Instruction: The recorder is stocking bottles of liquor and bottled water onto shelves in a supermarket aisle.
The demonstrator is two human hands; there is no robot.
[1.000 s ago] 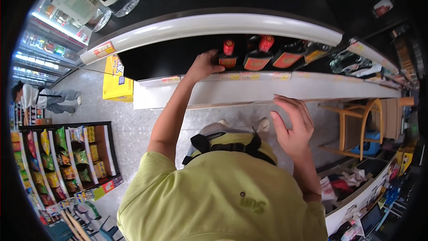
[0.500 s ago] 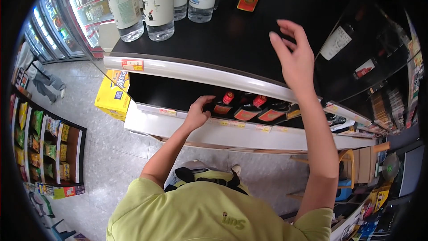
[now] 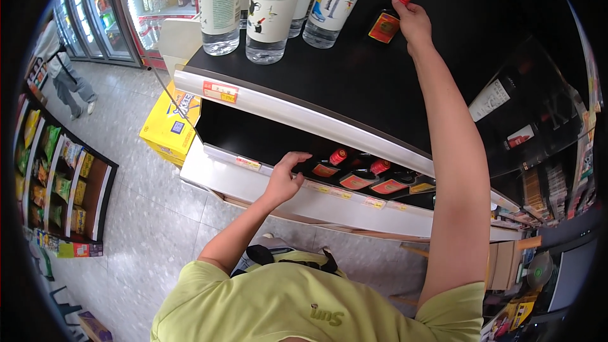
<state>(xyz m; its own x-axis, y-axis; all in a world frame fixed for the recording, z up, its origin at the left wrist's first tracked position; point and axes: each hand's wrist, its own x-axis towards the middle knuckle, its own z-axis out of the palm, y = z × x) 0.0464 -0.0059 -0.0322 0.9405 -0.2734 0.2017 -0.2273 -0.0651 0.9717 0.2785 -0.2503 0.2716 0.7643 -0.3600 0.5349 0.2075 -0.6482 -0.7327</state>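
Note:
On the black upper shelf [image 3: 342, 82] stands a small dark bottle [image 3: 384, 25] with a red cap and a red-and-yellow label. My right hand [image 3: 415, 22], arm stretched far forward, is closed around this bottle's neck just below the cap. Lower down, my left hand [image 3: 286, 179] rests at the front edge of the lower shelf, fingers loosely bent and apart, holding nothing. Right beside it are several flat dark bottles [image 3: 358, 179] with red caps and orange-red labels, partly under the upper shelf's edge.
Tall clear bottles [image 3: 269, 19] with illustrated white labels crowd the upper shelf's left end. A silver price rail [image 3: 304, 114] runs along its front. Yellow cartons [image 3: 170, 128] stand at the shelf's left end. Snack racks [image 3: 60, 177] and a person [image 3: 66, 73] are farther left.
My right hand has reached forward and taken hold of the small bottle's neck. My left hand stays by the lower shelf, and the view has shifted slightly.

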